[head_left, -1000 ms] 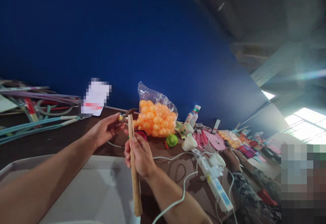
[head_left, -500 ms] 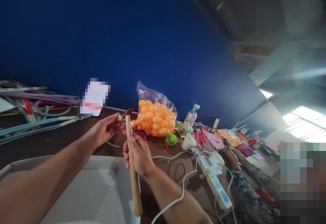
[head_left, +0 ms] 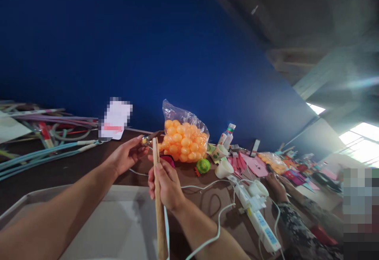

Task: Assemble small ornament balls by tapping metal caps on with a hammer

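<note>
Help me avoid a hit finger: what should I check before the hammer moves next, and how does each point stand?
1. Grip of the right hand on the hammer: ok, closed round the wooden handle, high up near the head.
2. Hold of the left hand on the small orange piece: ok, pinched at the fingertips.
3. Those fingertips away from the hammer head: not ok, they sit right beside it.
4. Piece resting on something firm: not ok, held in the air above the table.
5. The co-worker's hand out of the way: ok, far right by the power strip.
</note>
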### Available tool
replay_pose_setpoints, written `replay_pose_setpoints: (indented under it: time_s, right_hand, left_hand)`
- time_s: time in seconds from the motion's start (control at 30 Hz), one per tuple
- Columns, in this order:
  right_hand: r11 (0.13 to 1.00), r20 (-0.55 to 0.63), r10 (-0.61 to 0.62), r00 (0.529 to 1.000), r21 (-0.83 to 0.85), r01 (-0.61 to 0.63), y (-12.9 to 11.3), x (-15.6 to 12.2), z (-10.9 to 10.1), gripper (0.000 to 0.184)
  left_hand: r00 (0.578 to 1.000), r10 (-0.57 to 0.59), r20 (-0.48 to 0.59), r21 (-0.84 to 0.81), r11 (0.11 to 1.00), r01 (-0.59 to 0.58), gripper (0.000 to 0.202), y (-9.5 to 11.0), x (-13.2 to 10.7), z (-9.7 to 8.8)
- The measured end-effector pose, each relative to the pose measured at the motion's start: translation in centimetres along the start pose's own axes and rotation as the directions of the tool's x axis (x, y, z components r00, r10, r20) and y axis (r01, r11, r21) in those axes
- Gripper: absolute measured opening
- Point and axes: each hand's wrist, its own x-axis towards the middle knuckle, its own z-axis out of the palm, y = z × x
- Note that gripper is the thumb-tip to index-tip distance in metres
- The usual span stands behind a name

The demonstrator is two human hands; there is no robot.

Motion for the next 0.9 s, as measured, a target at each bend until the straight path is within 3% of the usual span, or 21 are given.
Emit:
replay_pose_setpoints:
  time_s: [0.9]
  right_hand:
    - [0.999,-0.015,0.035,0.999,0.005,-0.035,0.02,0.39,0.36,0.067]
  left_hand:
    - [1.0,0.008,0.001,0.012,1.0,-0.008,0.015,-0.24,0.53,-0.41]
